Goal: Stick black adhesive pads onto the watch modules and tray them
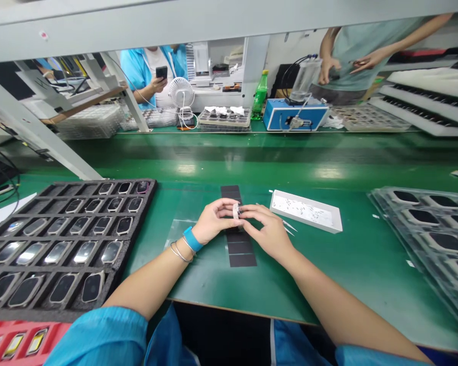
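Inward from the front edge of the counter [209, 284], left hand [209, 221] and right hand [270, 231] pinch a small pale part [235, 211] with their fingers [252, 208], above a black strip [242, 259].

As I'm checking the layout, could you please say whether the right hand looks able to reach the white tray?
Probably yes: the white tray sits uncovered beside the right hand, nothing tall between, though that hand touches a pale part.
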`<state>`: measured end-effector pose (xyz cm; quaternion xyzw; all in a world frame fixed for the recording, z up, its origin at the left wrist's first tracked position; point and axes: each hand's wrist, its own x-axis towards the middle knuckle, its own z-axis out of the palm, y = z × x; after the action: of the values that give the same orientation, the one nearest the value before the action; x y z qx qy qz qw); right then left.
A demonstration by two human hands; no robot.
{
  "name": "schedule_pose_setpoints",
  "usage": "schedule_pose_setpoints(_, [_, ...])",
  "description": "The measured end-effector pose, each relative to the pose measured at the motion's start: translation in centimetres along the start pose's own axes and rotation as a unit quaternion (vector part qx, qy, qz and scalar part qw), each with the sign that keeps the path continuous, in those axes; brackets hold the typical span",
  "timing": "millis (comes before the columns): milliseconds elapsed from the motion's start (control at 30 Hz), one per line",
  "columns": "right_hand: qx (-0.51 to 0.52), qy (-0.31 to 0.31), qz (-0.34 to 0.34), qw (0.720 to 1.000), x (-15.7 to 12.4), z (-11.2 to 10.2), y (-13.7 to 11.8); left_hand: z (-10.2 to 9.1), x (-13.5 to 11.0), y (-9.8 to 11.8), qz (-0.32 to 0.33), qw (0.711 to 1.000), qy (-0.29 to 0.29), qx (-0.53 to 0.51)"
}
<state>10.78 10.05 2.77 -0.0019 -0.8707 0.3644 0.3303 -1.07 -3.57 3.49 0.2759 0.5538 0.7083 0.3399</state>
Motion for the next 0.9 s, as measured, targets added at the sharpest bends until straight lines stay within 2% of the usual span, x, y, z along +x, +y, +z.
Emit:
schedule_pose_setpoints(700, [0.05,-0.014,0.063,0.997,0.17,-0.03,0.07,0.25,-0.03,-0.43,0.03,1.0,0.006,0.006])
schedule_pose_setpoints(900, [0.032,-0.009,0.067,0.997,0.15,0.18,0.09,0.53,-0.06,-0.76,0.048,0.998,0.034,0.011])
